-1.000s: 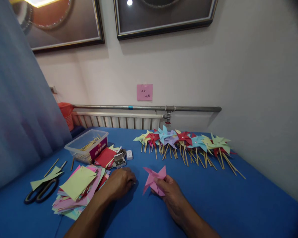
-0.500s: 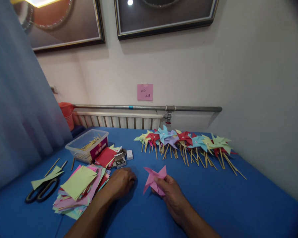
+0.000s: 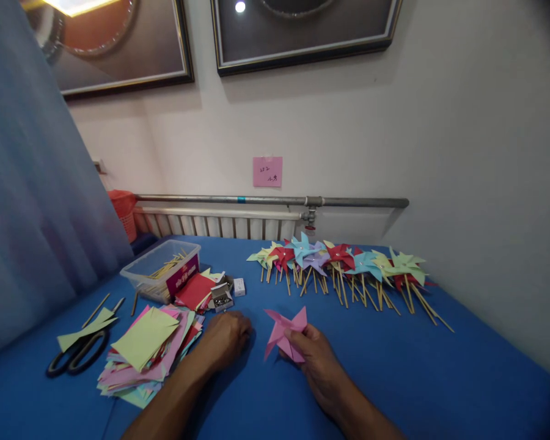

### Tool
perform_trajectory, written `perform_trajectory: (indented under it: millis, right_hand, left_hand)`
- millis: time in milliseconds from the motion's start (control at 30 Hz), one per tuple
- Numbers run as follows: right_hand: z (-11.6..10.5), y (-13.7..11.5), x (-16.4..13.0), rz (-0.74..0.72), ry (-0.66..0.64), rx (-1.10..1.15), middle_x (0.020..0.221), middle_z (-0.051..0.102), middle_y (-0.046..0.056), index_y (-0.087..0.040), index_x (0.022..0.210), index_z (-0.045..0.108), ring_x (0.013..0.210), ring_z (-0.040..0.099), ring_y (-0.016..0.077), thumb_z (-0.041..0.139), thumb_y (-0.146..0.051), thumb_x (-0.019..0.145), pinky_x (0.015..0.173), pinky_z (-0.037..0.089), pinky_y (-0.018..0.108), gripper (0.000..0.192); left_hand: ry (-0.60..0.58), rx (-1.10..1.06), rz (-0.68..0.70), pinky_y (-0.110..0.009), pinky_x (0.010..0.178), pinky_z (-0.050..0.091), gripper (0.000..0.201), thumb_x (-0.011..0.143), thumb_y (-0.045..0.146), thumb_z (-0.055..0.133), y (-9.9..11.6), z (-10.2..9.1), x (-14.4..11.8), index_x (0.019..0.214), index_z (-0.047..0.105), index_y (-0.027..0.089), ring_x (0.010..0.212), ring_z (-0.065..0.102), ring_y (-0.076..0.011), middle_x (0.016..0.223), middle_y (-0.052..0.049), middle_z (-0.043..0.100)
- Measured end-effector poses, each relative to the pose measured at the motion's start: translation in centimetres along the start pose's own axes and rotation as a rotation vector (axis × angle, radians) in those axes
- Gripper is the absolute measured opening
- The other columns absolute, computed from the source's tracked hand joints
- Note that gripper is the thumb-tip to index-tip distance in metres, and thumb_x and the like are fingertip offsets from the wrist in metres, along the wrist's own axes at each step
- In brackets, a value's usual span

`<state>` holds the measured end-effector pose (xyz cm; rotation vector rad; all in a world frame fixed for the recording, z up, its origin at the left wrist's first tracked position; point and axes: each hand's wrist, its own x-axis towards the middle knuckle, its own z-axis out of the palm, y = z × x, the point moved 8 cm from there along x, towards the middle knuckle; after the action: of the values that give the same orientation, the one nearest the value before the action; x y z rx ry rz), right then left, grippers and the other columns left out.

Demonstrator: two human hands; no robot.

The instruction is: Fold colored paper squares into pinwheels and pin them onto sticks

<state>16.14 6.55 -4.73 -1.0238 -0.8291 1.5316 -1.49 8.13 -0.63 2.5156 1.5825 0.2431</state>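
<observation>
My right hand [image 3: 318, 360] pinches a pink folded paper pinwheel head [image 3: 284, 335] just above the blue table [image 3: 440, 379]. My left hand [image 3: 227, 336] rests on the table to the left of it, fingers curled with their tips near the cloth; I cannot tell whether anything small sits between them. A small open box of pins [image 3: 220, 296] lies just beyond my left hand. A stack of coloured paper squares [image 3: 144, 348] with a yellow-green sheet on top sits left of my left forearm.
A row of finished pinwheels on wooden sticks [image 3: 343, 266] lies across the table's far side. A clear plastic tub of sticks [image 3: 161, 269], red paper [image 3: 193, 289], black scissors [image 3: 76, 353] and loose sticks [image 3: 96, 308] occupy the left. A radiator and pipe [image 3: 275, 200] run along the wall.
Almost nothing differs. My left hand has shifted very slightly on the table; my right hand keeps the pink pinwheel in the same place.
</observation>
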Motion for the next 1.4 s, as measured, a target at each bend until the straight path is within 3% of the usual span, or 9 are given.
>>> perform_trajectory:
  millis: [567,1400]
  right_hand:
    - [-0.4,0.5,0.5,-0.025,0.041,-0.014,0.068,0.068,0.0,-0.017,0.085,0.076,0.061,0.057,0.016,0.088,-0.035,0.065,0.063,0.045,0.028,0.031]
    - [-0.5,0.8,1.0,-0.038,0.033,-0.053,0.061,0.061,-0.004,-0.017,0.079,0.07,0.055,0.05,0.0128,0.086,-0.039,0.066,0.056,0.037,0.026,0.03]
  left_hand:
    - [0.033,-0.034,0.085,-0.031,0.073,0.04,0.018,0.089,0.015,0.053,1.2,0.0,-0.1,0.081,0.068,0.02,0.089,0.065,-0.021,0.088,-0.007,0.071]
    - [0.067,0.021,0.133,-0.03,0.067,0.034,0.021,0.092,0.012,0.051,2.4,0.8,0.0,0.082,0.068,0.02,0.083,0.063,-0.0196,0.086,-0.007,0.068]
